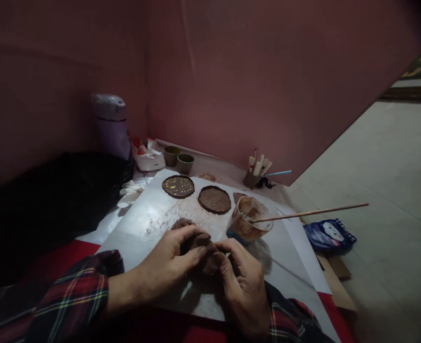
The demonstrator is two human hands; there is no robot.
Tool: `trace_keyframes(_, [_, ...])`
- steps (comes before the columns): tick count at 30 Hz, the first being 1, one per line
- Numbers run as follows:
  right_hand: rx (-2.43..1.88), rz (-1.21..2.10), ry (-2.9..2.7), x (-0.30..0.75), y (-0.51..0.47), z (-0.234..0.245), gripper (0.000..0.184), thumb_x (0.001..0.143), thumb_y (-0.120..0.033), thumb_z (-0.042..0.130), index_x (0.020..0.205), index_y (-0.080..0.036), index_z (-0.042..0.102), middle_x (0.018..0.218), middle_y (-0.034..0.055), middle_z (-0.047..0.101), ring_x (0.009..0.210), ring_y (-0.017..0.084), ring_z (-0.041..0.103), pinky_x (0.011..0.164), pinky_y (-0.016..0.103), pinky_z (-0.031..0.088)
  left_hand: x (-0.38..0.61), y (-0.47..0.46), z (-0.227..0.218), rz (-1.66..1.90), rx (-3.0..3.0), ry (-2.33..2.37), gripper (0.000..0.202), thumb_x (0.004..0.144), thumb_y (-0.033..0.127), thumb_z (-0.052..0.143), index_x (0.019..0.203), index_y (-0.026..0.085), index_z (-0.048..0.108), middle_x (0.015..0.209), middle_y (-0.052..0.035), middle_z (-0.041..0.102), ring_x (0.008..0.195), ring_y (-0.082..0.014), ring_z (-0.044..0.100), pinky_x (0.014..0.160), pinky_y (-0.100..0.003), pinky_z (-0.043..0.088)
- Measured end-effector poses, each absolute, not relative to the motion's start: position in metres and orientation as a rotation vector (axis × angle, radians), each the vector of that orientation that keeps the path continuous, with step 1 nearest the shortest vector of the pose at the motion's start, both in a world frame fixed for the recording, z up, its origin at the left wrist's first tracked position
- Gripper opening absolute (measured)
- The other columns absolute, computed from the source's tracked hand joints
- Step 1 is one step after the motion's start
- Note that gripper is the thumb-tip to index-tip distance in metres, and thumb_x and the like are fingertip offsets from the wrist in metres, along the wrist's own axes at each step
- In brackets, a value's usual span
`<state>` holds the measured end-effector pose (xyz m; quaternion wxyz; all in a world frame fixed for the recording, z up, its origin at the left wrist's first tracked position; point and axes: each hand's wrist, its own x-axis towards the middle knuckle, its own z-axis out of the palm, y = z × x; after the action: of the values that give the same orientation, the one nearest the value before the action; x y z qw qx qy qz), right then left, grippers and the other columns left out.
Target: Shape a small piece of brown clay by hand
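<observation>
Between my two hands is a lump of dark brown clay (208,264), held above the paper near the front of the table. My left hand (175,259) grips it from the left, thumb on top. Fingers and thumb of my right hand (244,276) pinch its right end. Just behind my left fingers, more brown clay (182,223) rests on the paper. Farther back lie two flat, rimmed brown discs: one with yellow specks (178,186), one plain (214,199). A smeared cup (248,231) with a long thin stick (314,211) leaning out stands right of them.
White paper (132,238) with brown smears covers the table. Two small dark cups (185,163) and a white container (149,159) stand at the back. A holder with sticks (252,178) is back right. Black plastic (60,200) lies left; a blue packet (330,236) lies right.
</observation>
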<state>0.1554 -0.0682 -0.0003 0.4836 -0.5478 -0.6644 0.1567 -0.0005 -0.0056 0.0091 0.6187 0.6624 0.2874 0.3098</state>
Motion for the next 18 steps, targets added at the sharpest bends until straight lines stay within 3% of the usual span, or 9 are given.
trace_keyframes(5, [-1.341,0.341,-1.626,0.1537,-0.0698,-0.0005,0.018,0.091,-0.027,0.049,0.082,-0.018,0.063,0.074,0.0023,0.065,0.067,0.015,0.062,0.059,0.026,0.046,-0.0011,-0.007,0.0111,0.712,1.548,0.663,0.02,0.086,0.025,0.052,0.1,0.014,0.062,0.09,-0.0049,0.062,0.084,-0.0181,0.057,0.072,-0.028,0.046])
trace_keyframes(11, [-1.328,0.291,-1.589,0.1543,-0.0697,-0.0037,0.015,0.088,-0.023,0.055,0.101,-0.019,0.062,0.081,0.0028,0.068,0.069,0.016,0.064,0.058,0.025,0.049,-0.0022,-0.0075,0.0095,0.687,1.568,0.637,0.018,0.087,0.025,0.051,0.094,0.014,0.063,0.095,-0.0063,0.065,0.085,-0.0188,0.06,0.073,-0.029,0.048])
trace_keyframes(14, [-1.223,0.317,-1.645,0.155,-0.0687,-0.0041,0.014,0.088,-0.017,0.054,0.097,-0.02,0.064,0.083,0.0031,0.068,0.073,0.015,0.065,0.064,0.025,0.05,-0.0023,-0.0067,0.0065,0.7,1.652,0.632,0.022,0.087,0.023,0.052,0.104,0.016,0.065,0.093,-0.0043,0.067,0.083,-0.0174,0.06,0.073,-0.027,0.048])
trace_keyframes(18, [-1.21,0.302,-1.674,0.1561,-0.0685,-0.0044,0.012,0.089,-0.015,0.054,0.091,-0.018,0.065,0.076,0.0026,0.066,0.068,0.014,0.064,0.06,0.024,0.049,-0.0024,-0.0057,0.0018,0.69,1.671,0.637,0.028,0.086,0.024,0.053,0.111,0.018,0.064,0.091,-0.0033,0.069,0.08,-0.017,0.061,0.071,-0.027,0.049])
